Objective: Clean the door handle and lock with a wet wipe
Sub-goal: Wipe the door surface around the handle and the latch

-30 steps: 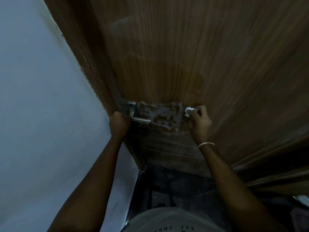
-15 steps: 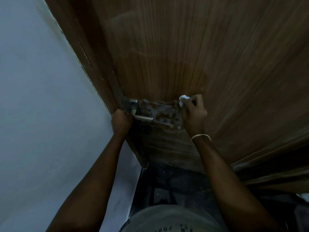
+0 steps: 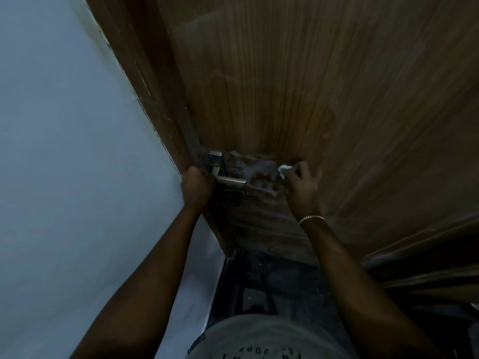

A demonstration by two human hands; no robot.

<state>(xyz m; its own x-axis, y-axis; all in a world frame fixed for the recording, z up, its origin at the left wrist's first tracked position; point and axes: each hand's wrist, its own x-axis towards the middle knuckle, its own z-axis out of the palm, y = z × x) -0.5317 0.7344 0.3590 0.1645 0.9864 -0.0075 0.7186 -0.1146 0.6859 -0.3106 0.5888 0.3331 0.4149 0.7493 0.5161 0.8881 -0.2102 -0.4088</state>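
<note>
Against the pale wall (image 3: 77,177) stands a brown wood-grain door (image 3: 337,86), its edge toward the left. A patchy whitish smear (image 3: 255,174) covers the door face just right of the metal lever handle (image 3: 229,179); the dark lock hardware (image 3: 237,196) sits directly below the lever. The left hand (image 3: 197,186) is clenched around the door edge beside the handle plate. The right hand (image 3: 302,186), bracelet (image 3: 311,218) at the wrist, pinches a crumpled white wet wipe (image 3: 285,169) against the door at the smear's right margin.
</note>
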